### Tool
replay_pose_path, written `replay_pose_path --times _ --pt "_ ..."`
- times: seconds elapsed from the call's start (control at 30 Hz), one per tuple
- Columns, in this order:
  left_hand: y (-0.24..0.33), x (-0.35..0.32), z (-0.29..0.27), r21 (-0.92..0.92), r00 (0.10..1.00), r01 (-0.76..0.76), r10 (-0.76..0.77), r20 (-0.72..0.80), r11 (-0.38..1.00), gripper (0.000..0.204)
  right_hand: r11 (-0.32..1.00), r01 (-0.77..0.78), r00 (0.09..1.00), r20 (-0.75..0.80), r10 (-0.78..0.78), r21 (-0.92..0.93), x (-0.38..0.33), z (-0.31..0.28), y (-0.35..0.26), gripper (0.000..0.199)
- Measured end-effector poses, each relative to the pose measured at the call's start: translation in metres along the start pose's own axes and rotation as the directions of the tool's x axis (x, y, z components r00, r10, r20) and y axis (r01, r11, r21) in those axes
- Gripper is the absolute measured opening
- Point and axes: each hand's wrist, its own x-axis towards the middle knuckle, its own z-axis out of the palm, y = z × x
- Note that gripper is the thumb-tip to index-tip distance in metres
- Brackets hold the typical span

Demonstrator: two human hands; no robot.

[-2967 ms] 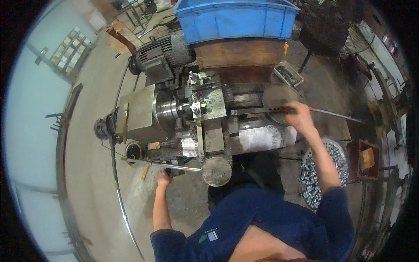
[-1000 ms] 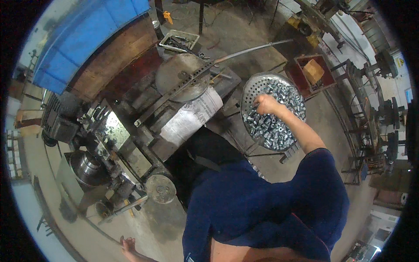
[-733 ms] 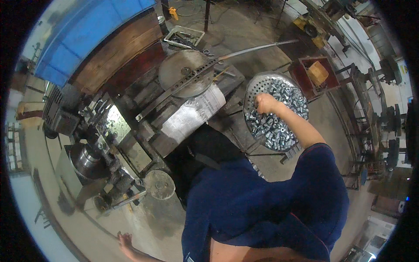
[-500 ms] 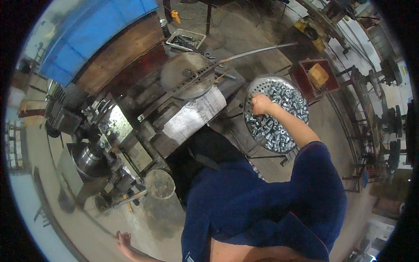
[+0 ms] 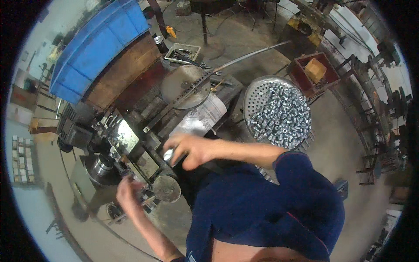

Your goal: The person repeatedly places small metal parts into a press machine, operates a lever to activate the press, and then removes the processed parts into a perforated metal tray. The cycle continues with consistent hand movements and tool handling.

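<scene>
My right hand is in front of the machine, its fingers pinching a small shiny metal nut-like piece. My left hand is beside the machine's lower side, near a bar-shaped handle; motion smears its fingers. Close to both hands is a round, worn grey disc. To the right stands a round perforated metal pan with many loose shiny metal pieces heaped in it. A bright metal plate and a cylindrical chuck belong to the machine at left.
A long metal bar crosses over a round plate beyond my hands. Printed paper lies below it. Farther off are a tray of tools, a blue bin and a red box holding a yellowish block.
My right hand has left the pan and moved left to the machine, carrying a metal piece. My left hand has risen from the lower edge toward the machine.
</scene>
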Motion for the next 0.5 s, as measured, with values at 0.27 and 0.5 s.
replay_pose_path --times 0.27,0.5 --pt "0.006 -0.014 0.073 -0.487 0.945 0.206 -0.044 0.324 0.849 0.030 0.995 0.067 0.998 0.016 -0.066 -0.079 0.036 0.027 -0.034 0.024" --pt "0.018 -0.017 0.023 0.402 0.933 -0.096 -0.058 0.354 0.911 0.029 0.931 0.200 0.923 0.376 -0.075 -0.304 0.057 0.050 -0.038 0.025"
